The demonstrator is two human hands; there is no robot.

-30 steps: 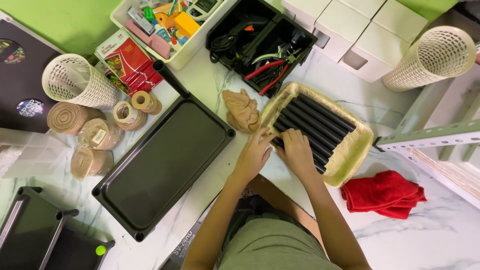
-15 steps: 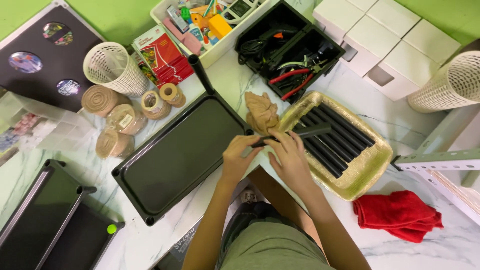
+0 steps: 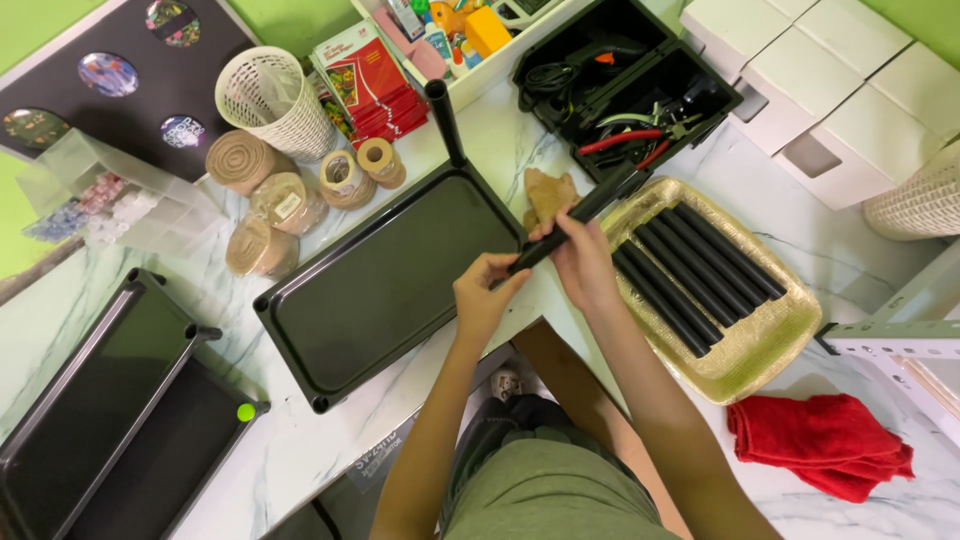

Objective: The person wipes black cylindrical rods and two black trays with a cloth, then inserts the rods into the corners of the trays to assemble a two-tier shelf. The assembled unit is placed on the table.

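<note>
Holding a black tube (image 3: 570, 225) over the table edge, between the black tray (image 3: 390, 285) and gold tray (image 3: 770, 345). My left hand (image 3: 483, 300) pinches its near end, right hand (image 3: 580, 258) wraps the middle. Looks stiff, light, kinda slick, so I'd grip both ends.

A matte black plastic tube (image 3: 572, 222) is seen above a white grey-veined marble table (image 3: 300, 440), with a glossy black rectangular tray (image 3: 390, 285) at nine o'clock, a shiny gold quilted tray (image 3: 770, 345) at three, and a crumpled red cloth (image 3: 820, 445) at five.
</note>
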